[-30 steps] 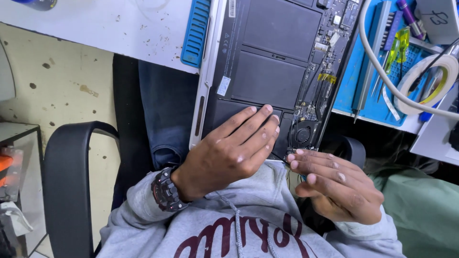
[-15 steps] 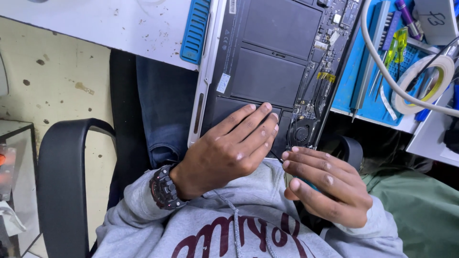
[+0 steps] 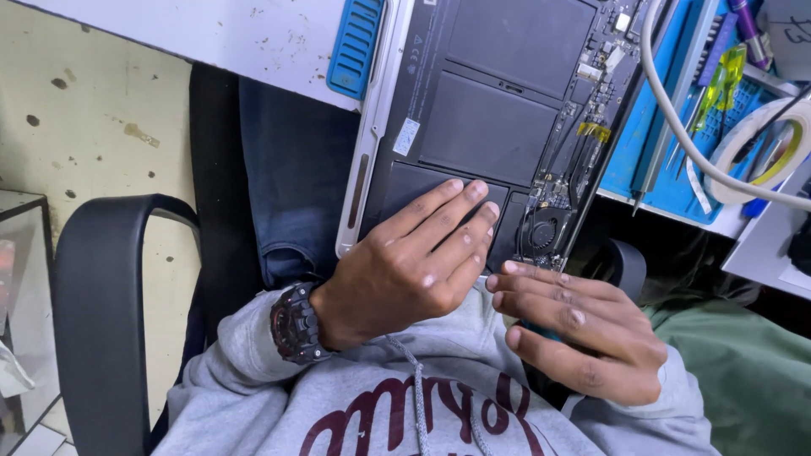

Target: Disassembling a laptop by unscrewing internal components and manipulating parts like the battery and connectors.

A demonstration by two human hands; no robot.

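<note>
An opened silver laptop [image 3: 372,160] lies bottom up, half on the white table and half over my lap, with its black battery cells [image 3: 498,127], board and small fan [image 3: 541,232] showing. My left hand [image 3: 405,270], with a black watch on the wrist, lies flat on the nearest battery cell, fingers slightly apart, holding nothing. My right hand [image 3: 574,338] is at the laptop's near edge by the fan, its fingers stretched out and touching the left hand's little finger. A small teal thing [image 3: 538,330] peeks out under those fingers. Whether the hand grips it is hidden.
A blue work mat [image 3: 650,160] at the right carries tweezers, a yellow-handled screwdriver [image 3: 726,72] and a roll of white tape [image 3: 760,143]. A thick white cable [image 3: 676,127] curves over it. A black chair armrest [image 3: 93,321] stands at the left; green cloth [image 3: 743,380] lies at the right.
My right hand has slid left towards the laptop's edge and its fingers have straightened. The left hand stays on the battery.
</note>
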